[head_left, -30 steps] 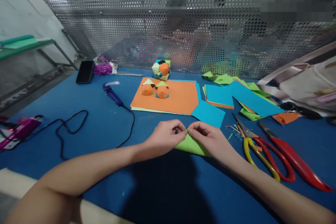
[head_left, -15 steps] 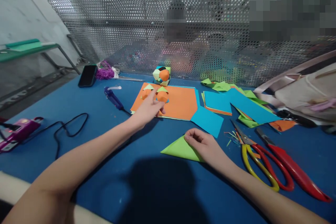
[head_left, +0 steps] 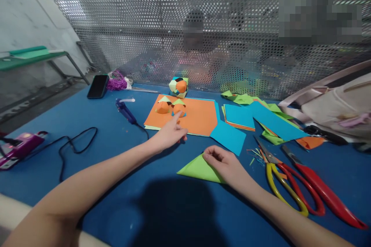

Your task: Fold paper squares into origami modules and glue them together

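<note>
My left hand [head_left: 171, 134] hovers over the near edge of the orange paper sheets [head_left: 199, 115]. Its index finger is stretched out toward the right one of two small folded paper shapes [head_left: 179, 109]; whether the fingertip touches it I cannot tell. The other paper shape [head_left: 163, 106] sits just left of it. Both are orange with green tips. My right hand [head_left: 224, 162] rests on the blue table, thumb and fingers closed on the upper edge of a light-green paper [head_left: 199, 170] folded into a triangle. Behind the sheets stands a multicoloured paper ball [head_left: 178, 87].
To the left lie a blue glue gun [head_left: 126, 112], a phone [head_left: 97, 86], purple shreds [head_left: 117, 83] and a purple power strip [head_left: 21, 148]. On the right are blue paper pieces [head_left: 228, 137], yellow-and-red-handled scissors [head_left: 285, 185], a red-handled tool [head_left: 327, 191] and a bag [head_left: 344, 100]. A perforated metal screen [head_left: 130, 38] stands behind.
My left hand has drawn back toward me and slightly right, uncovering more of the two paper shapes. My right hand stays on the green paper.
</note>
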Demonstrator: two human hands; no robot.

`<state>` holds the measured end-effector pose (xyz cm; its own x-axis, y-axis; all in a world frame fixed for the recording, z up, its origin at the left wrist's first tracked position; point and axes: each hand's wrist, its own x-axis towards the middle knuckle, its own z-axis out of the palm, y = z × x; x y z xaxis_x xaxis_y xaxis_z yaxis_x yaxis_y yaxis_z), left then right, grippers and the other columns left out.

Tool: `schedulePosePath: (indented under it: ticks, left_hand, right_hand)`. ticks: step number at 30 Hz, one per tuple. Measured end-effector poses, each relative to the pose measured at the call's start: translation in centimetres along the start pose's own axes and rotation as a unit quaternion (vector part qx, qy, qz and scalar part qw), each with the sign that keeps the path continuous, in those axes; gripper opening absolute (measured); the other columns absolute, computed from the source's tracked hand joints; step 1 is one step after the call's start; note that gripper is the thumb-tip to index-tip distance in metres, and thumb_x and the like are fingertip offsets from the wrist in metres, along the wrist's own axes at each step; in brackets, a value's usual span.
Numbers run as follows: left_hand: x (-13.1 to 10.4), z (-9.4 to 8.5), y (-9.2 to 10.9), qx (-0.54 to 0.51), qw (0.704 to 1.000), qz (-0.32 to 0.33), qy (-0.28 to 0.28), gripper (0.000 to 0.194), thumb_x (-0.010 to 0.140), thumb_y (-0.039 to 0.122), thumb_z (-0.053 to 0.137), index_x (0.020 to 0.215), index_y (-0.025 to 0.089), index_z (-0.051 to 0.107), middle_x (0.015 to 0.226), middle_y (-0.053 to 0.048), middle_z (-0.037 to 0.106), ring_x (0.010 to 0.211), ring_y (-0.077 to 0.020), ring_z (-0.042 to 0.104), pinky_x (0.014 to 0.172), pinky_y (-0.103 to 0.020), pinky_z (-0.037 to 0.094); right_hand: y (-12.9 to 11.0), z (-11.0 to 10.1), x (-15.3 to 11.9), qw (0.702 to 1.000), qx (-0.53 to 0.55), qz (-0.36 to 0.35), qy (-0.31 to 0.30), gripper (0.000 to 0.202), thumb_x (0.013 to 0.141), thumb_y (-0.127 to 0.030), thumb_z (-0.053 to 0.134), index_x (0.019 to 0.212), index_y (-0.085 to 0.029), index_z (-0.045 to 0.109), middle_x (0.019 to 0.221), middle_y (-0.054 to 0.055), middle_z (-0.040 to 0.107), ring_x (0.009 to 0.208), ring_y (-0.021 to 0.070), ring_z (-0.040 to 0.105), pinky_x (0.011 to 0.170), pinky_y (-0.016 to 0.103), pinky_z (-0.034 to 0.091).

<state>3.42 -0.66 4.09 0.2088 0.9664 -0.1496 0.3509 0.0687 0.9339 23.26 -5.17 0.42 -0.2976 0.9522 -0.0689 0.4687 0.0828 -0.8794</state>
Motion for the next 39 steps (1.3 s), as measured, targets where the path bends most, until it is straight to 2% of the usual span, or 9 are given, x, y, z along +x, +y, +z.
schedulePosePath:
  ticks: [8,14,27,30,34,39]
  left_hand:
    - [0.2,0.0,-0.4,0.004,1.0,0.006,-0.005,0.079,0.076,0.021,0.05,0.145,0.011,0.012,0.061,0.004,0.06,0.049,-0.0092,0.047,0.051,-0.022,0.039]
    - [0.0,0.0,0.1,0.008,1.0,-0.002,-0.006,0.08,0.076,0.022,0.049,0.145,0.01,0.01,0.063,0.003,0.06,0.051,-0.0098,0.048,0.051,-0.022,0.038]
    - [0.1,0.0,0.1,0.022,1.0,-0.005,-0.019,0.077,0.075,0.02,0.049,0.144,0.012,0.016,0.061,0.003,0.059,0.051,-0.0107,0.05,0.054,-0.023,0.041]
    - [0.1,0.0,-0.2,0.037,0.998,-0.005,-0.041,0.073,0.076,0.023,0.049,0.143,0.011,0.022,0.062,0.002,0.059,0.052,-0.0112,0.05,0.055,-0.024,0.041]
    - [0.0,0.0,-0.6,0.112,0.987,0.005,-0.115,0.066,0.075,0.027,0.05,0.138,0.013,0.035,0.067,0.001,0.062,0.055,-0.0125,0.053,0.056,-0.024,0.041]
    - [-0.2,0.0,-0.8,0.215,0.96,0.049,-0.171,0.046,0.076,0.029,0.048,0.12,0.015,0.056,0.069,0.0,0.063,0.064,-0.014,0.056,0.058,-0.023,0.04]
  right_hand:
    - [0.0,0.0,0.0,1.0,0.006,0.001,-0.006,0.025,0.084,-0.042,0.047,0.075,-0.019,0.055,0.065,-0.002,0.048,0.063,0.0131,0.044,0.058,0.026,0.035]
    - [-0.1,0.0,-0.1,1.0,0.011,0.008,-0.018,0.024,0.084,-0.041,0.046,0.076,-0.02,0.053,0.066,-0.002,0.046,0.063,0.0132,0.042,0.059,0.027,0.034]
    - [0.3,0.1,0.0,1.0,0.014,0.011,-0.01,0.025,0.083,-0.042,0.047,0.076,-0.019,0.055,0.066,-0.002,0.048,0.063,0.0126,0.043,0.058,0.025,0.034]
    - [0.3,0.1,0.1,1.0,0.017,0.007,-0.013,0.024,0.083,-0.041,0.047,0.076,-0.019,0.055,0.066,-0.002,0.048,0.063,0.0126,0.043,0.059,0.026,0.034]
    - [0.3,0.1,0.1,1.0,0.012,0.001,-0.009,0.022,0.083,-0.04,0.048,0.076,-0.02,0.055,0.066,-0.003,0.048,0.063,0.0125,0.043,0.059,0.026,0.035]
    - [0.4,0.1,0.1,1.0,0.008,0.001,-0.007,0.023,0.082,-0.041,0.048,0.075,-0.019,0.055,0.065,-0.003,0.048,0.063,0.0127,0.044,0.058,0.025,0.035]
